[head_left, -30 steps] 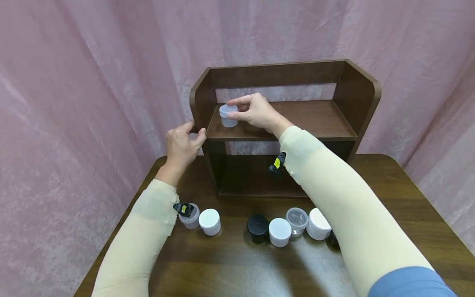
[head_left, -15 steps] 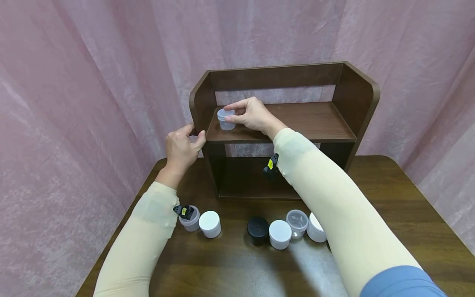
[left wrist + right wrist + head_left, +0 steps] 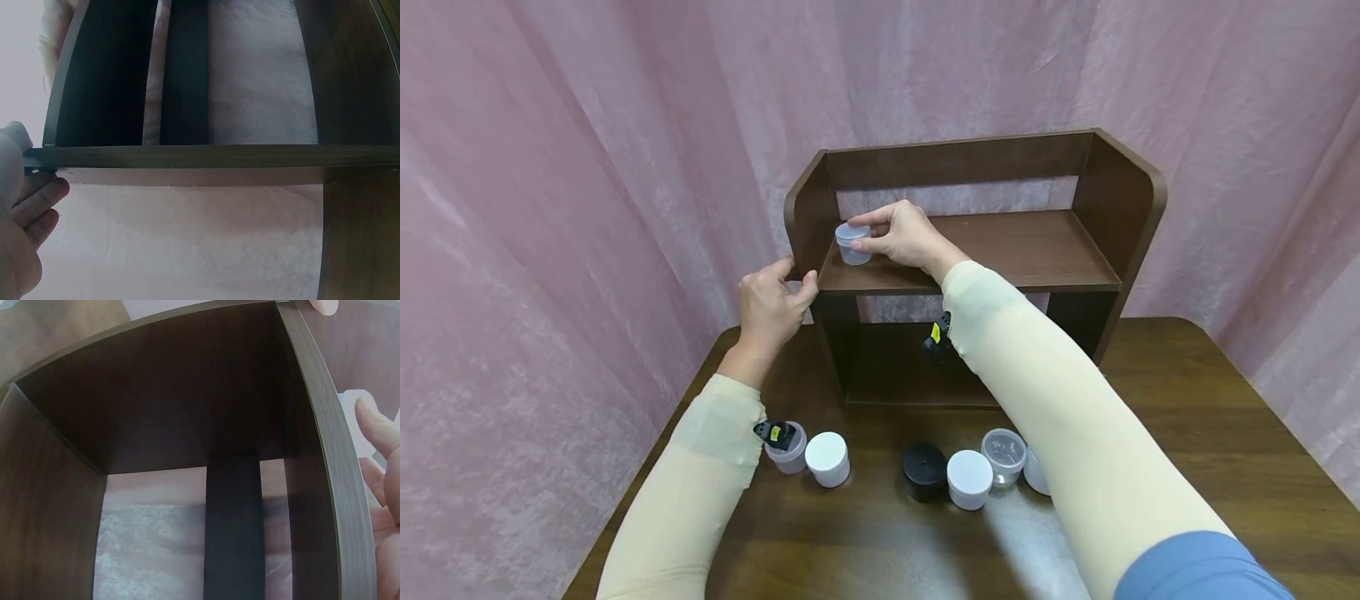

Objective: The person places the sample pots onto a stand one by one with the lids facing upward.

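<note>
Right hand (image 3: 901, 237) pinched small clear jar (image 3: 852, 243) by lid, jar standing at left end of upper board of dark wooden shelf (image 3: 1075, 275). Left hand (image 3: 769, 302) gripped shelf's left side panel at board's front corner, fingers curled round edge. Right forearm crossed in front of lower compartment. On desk (image 3: 1187, 433) before shelf: white-lidded jar (image 3: 827, 457), black jar (image 3: 923, 471), second white jar (image 3: 968, 478), open clear jar (image 3: 1003, 454). Another jar sat partly hidden behind left sleeve (image 3: 700, 467). Pink curtain (image 3: 587, 167) behind.

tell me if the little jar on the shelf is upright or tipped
Upright: the small translucent jar stands lid-up on the upper shelf, right hand gripping it.
</note>
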